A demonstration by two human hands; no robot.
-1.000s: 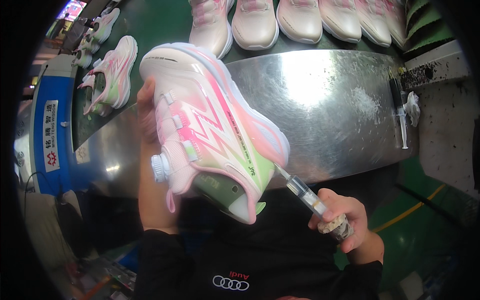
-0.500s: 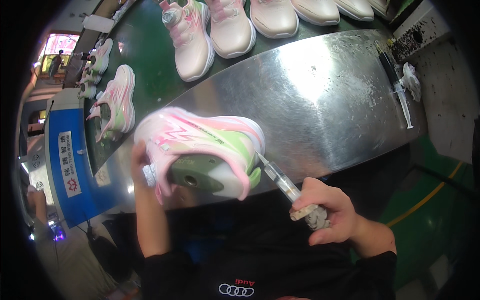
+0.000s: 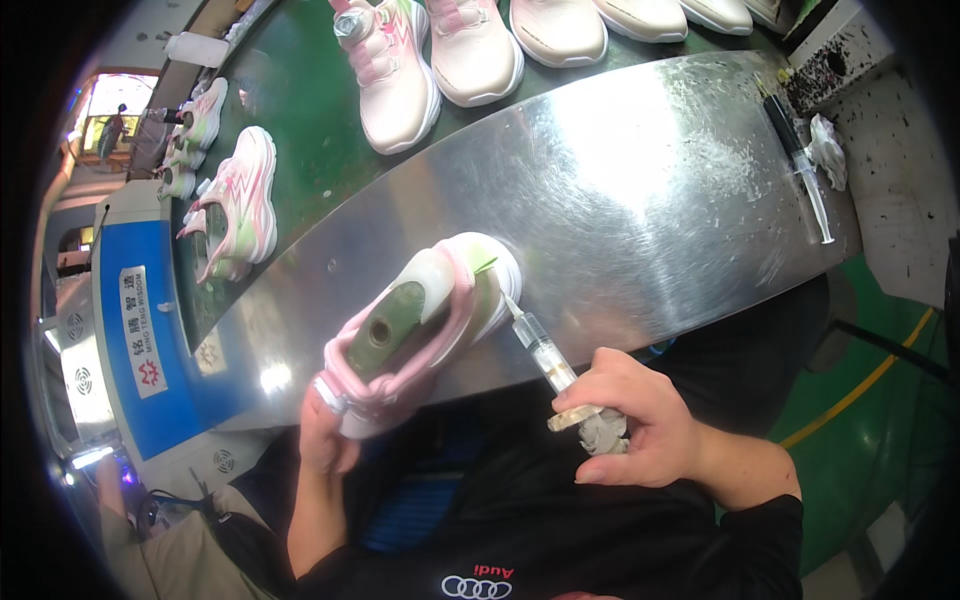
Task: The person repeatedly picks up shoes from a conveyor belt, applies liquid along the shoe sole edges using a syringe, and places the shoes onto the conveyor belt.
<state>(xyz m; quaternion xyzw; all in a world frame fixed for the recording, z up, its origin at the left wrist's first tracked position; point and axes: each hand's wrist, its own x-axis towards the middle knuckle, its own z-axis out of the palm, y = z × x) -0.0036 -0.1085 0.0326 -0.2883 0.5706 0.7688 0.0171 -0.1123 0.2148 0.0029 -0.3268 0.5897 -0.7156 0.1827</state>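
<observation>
A pink, white and green sneaker point(image 3: 465, 300) is tilted over the near side of the metal plate, its opening toward me and its heel pointing up and right. My left hand point(image 3: 325, 432) grips its lower left end beside a clear dial; the toe is hidden. My right hand point(image 3: 645, 415) is closed around a clear syringe point(image 3: 545, 355), its thin tip at the sneaker's heel, by the white sole edge. Whether the tip touches is hard to tell. A crumpled grey-white wad point(image 3: 603, 432) sits in the same hand, around the syringe's back end.
A shiny metal plate point(image 3: 420, 205) borders a green work surface point(image 3: 300, 95). Several similar sneakers point(image 3: 470, 60) line its far side, with another sneaker point(image 3: 245, 205) at left. At right lie a black-and-white syringe point(image 3: 803, 165) and crumpled tissue point(image 3: 827, 150). A blue panel point(image 3: 185, 400) stands left.
The sneaker has been turned: its outer side faced up before, and now the opening does, with the heel up and right. My right hand and syringe have shifted slightly left.
</observation>
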